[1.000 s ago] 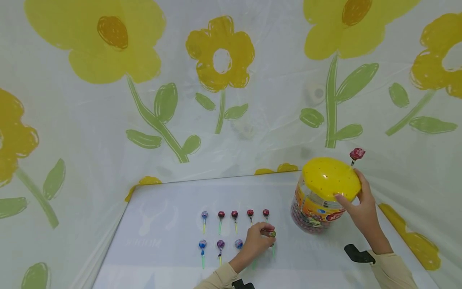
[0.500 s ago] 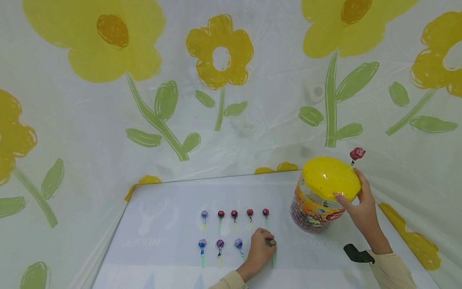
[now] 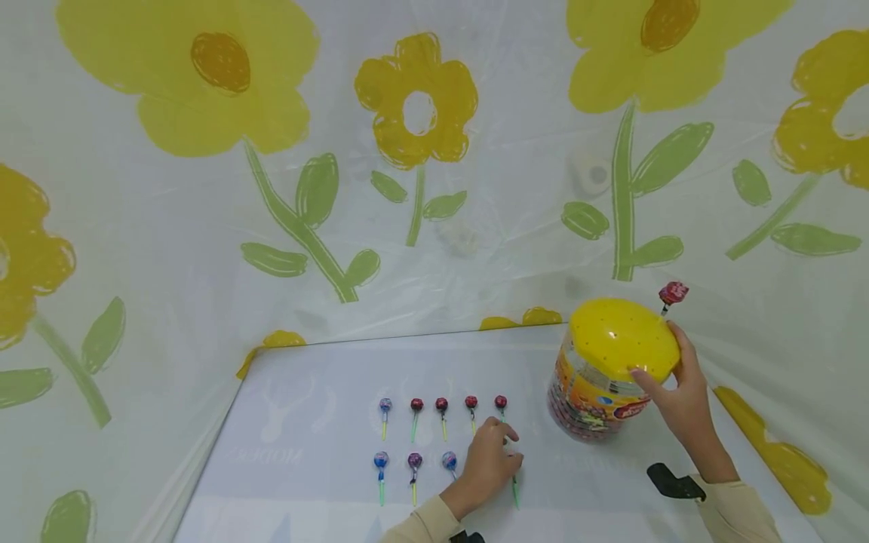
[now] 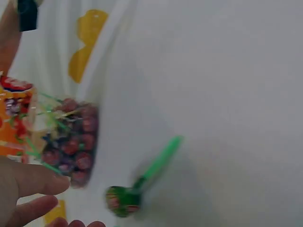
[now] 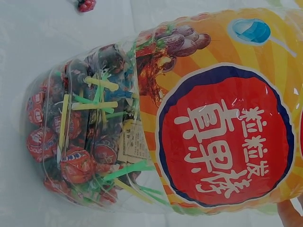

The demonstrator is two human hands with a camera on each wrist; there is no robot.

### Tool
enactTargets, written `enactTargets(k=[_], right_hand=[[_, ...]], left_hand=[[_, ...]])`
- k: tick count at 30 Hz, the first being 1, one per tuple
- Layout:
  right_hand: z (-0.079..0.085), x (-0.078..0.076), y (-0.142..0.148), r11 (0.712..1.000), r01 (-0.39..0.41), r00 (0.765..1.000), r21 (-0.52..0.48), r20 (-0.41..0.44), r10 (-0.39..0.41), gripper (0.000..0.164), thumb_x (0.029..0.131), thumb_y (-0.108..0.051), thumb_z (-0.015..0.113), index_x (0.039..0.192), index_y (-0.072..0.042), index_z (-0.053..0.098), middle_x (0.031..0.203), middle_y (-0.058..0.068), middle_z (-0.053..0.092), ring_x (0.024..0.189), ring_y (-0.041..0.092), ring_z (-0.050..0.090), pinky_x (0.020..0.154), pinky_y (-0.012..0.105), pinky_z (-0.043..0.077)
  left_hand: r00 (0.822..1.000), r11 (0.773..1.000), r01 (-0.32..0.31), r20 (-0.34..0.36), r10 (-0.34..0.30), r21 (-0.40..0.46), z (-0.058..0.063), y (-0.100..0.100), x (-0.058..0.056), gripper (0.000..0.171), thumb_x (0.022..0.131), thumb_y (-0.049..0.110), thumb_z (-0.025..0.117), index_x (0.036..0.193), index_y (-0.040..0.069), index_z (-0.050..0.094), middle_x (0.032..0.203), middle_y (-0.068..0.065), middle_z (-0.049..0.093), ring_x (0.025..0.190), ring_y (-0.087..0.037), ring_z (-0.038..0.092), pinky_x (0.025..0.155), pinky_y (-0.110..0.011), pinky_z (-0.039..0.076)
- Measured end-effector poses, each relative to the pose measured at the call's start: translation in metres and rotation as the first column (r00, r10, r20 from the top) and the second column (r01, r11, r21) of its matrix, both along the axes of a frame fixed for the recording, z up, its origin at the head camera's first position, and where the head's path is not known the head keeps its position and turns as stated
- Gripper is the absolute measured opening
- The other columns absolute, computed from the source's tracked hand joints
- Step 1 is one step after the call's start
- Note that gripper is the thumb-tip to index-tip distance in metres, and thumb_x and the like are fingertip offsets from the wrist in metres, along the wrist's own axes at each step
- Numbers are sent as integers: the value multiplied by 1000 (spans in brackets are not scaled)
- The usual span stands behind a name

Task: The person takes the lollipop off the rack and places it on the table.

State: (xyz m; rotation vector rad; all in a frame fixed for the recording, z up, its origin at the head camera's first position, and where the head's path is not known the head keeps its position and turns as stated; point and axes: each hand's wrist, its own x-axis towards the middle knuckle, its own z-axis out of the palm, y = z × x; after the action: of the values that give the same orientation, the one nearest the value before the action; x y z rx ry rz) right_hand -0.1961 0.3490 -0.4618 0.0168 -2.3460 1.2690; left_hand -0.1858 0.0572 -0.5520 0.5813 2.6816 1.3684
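Note:
Above the table my left hand [image 3: 483, 461] has its fingers apart, with nothing between them. Beside it lies a lollipop in a green wrapper [image 4: 123, 200] on a green stick; in the head view the hand hides its candy and only its green stick [image 3: 516, 492] shows. At the right, my right hand [image 3: 687, 400] grips the rim of a clear candy jar [image 3: 597, 396] by its yellow lid [image 3: 621, 337], thumb on the near side. A red-pink lollipop [image 3: 674, 292] sticks up at the lid's far right edge. The jar looks slightly tilted.
Lollipops lie in two rows on the white table [image 3: 299, 483]. The back row ends at a red one [image 3: 501, 402]; the front row starts with a blue one [image 3: 381, 459]. Many wrapped lollipops [image 5: 75, 163] fill the jar's bottom. A flowered curtain [image 3: 475, 279] hangs behind.
My left hand has brought the green-wrapped lollipop down toward the front row, let it go and spread its fingers. The right hand and jar stay in place.

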Motion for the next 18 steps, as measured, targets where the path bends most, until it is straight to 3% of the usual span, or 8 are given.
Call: enactTargets(k=[7,11,18], right_hand=[[1,0,2,1000,-6,1000,-1,-1,6,87,86,-9,68,151,-28,14,153,2,24,129,9,31,96,6,29],[2,1,1,1000,-15,1000,-6,-6,15,87,86,-9,68,151,-29,14,153,1,24,129,9,31,93,4,30],[2,2,0,1000,-18,1000,-10,9,18,86,87,-11,68,152,-28,14,153,0,24,129,12,32,91,3,31]], left_hand=[[992,986,40,-123,-21,160,38,5,-22,15,80,2,69,94,7,67,95,-4,61,85,-21,62,69,-21,49],[986,967,85,-160,-47,241,57,9,-37,17,81,0,67,97,4,66,96,-9,63,85,-22,64,67,-19,50],[988,944,108,-139,-67,311,84,18,-55,17,81,-1,66,98,3,65,94,-7,64,82,-21,65,66,-17,51]])
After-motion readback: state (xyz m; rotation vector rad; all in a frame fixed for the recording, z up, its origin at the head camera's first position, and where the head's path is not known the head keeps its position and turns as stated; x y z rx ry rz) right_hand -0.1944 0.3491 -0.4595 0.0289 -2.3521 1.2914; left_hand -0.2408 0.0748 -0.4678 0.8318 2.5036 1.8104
